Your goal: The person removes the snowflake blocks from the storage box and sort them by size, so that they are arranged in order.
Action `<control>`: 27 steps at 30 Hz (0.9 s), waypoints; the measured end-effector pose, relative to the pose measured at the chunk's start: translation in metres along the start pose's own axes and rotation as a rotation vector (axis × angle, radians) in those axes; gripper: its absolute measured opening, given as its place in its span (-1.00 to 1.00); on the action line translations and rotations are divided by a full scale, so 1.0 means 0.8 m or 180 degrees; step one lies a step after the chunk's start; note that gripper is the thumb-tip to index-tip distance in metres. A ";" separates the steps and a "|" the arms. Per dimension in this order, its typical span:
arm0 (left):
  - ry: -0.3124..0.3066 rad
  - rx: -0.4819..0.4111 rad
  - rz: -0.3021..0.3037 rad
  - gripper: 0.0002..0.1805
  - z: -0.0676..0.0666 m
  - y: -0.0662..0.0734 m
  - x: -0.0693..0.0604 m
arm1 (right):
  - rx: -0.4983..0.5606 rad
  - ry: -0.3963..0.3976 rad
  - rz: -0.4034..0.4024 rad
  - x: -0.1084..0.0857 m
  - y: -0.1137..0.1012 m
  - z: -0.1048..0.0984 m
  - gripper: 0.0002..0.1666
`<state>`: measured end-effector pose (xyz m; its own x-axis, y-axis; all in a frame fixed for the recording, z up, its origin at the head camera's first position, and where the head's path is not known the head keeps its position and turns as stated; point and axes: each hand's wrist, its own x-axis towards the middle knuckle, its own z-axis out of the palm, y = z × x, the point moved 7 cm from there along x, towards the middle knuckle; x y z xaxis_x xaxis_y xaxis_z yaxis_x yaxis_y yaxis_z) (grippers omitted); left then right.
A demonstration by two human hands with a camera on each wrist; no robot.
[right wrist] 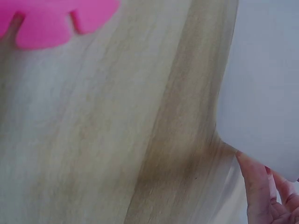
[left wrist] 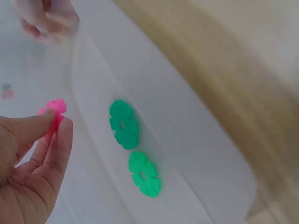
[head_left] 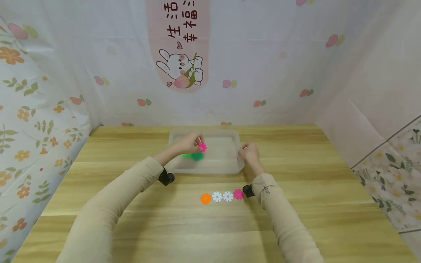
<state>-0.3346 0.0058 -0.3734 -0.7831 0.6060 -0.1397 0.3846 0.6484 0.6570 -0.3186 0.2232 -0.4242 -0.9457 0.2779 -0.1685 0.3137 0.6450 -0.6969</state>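
My left hand [head_left: 190, 143] pinches a pink flower-shaped plastic disc [head_left: 203, 147] between thumb and fingertips, over the left part of a translucent white bin [head_left: 210, 170]. Below it in the bin lie a dark green disc [left wrist: 124, 123] and a lighter green disc [left wrist: 145, 175], close together, as the left wrist view shows. At the bin's right end, my right hand [head_left: 250, 155] grips the rim. In the right wrist view its fingers [right wrist: 256, 186] touch the outside of the bin near a corner; the thumb is hidden there.
In front of the bin, a row of discs lies on the wooden table [head_left: 158, 226]: an orange disc [head_left: 205, 198], a white disc [head_left: 217, 197], another white disc [head_left: 228, 196] and a pink disc [head_left: 238, 194]. Behind the table hangs a patterned curtain [head_left: 263, 65].
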 end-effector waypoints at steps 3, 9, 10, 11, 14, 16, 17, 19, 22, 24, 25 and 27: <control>-0.0051 -0.0110 0.0222 -0.79 0.002 0.013 -0.023 | -0.0049 0.0029 -0.0024 0.003 -0.003 0.001 -0.89; -0.0386 -0.0308 0.0433 -0.82 0.021 0.014 -0.060 | -0.0039 -0.0039 -0.0035 0.003 -0.003 0.002 -0.86; -0.0431 -0.0304 0.0462 -0.83 0.024 0.015 -0.066 | -0.0028 -0.0050 -0.0034 0.004 -0.003 0.001 -0.86; -0.0482 -0.0307 0.0468 -0.83 0.027 0.015 -0.071 | -0.0026 -0.0068 -0.0019 0.004 -0.001 0.001 -0.86; -0.0579 -0.0289 0.0592 -0.85 0.037 0.015 -0.084 | -0.0024 -0.0102 -0.0004 0.006 0.002 0.001 -0.87; -0.0672 -0.0330 0.0628 -0.85 0.046 0.013 -0.091 | -0.0008 -0.0123 0.0004 0.005 0.003 0.000 -0.88; -0.0709 -0.0330 0.0627 -0.85 0.051 0.010 -0.094 | -0.0010 -0.0121 0.0013 0.005 0.002 0.000 -0.88; -0.0802 -0.0345 0.0611 -0.85 0.062 0.004 -0.099 | -0.0009 -0.0114 0.0014 0.002 0.000 -0.001 -0.89; -0.0964 -0.0456 0.0526 -0.85 0.081 -0.008 -0.106 | -0.0025 -0.0093 0.0013 -0.001 -0.003 -0.002 -0.92; -0.1034 -0.0543 0.0487 -0.84 0.091 -0.014 -0.110 | -0.0046 -0.0094 0.0004 -0.003 -0.005 -0.002 -0.92; -0.1042 -0.0581 0.0480 -0.84 0.096 -0.015 -0.111 | -0.0054 -0.0098 -0.0002 -0.004 -0.005 -0.001 -0.91; -0.1005 -0.0596 0.0472 -0.85 0.101 -0.017 -0.115 | -0.0065 -0.0112 -0.0017 -0.005 -0.006 0.000 -0.90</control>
<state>-0.2284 -0.0214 -0.4297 -0.5257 0.8176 -0.2349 0.3637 0.4656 0.8068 -0.3161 0.2187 -0.4200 -0.9496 0.2495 -0.1895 0.3100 0.6609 -0.6834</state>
